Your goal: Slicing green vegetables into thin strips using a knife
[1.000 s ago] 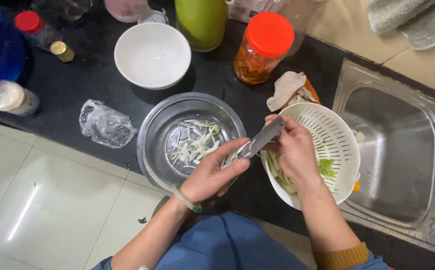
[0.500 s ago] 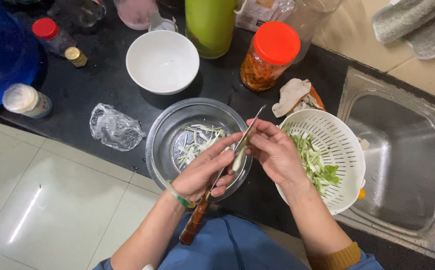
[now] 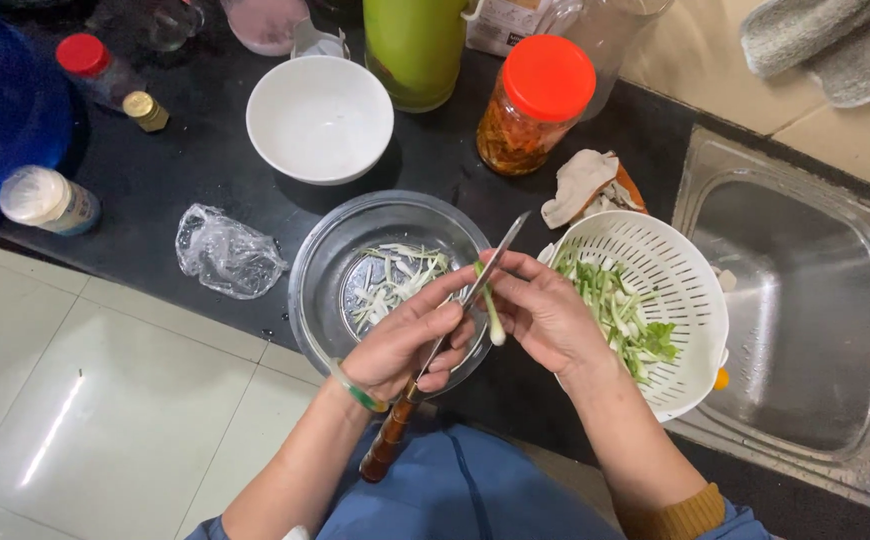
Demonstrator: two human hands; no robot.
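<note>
Left hand (image 3: 407, 340) grips knife (image 3: 452, 330); right hand (image 3: 545, 312) pinches scallion (image 3: 491, 312) against blade.

A long knife (image 3: 465, 300) with a brown wooden handle slants over the glass bowl (image 3: 320, 275), blade tip up. Against the blade hangs a thin spring onion stalk (image 3: 490, 312) (white bulb end lowest), pale green.

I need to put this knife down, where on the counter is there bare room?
Bare dark counter lies between the white bowl, the crumpled plastic bag and the small bottles. It is crowded around the metal bowl, white colander and red-lidded jar.
</note>
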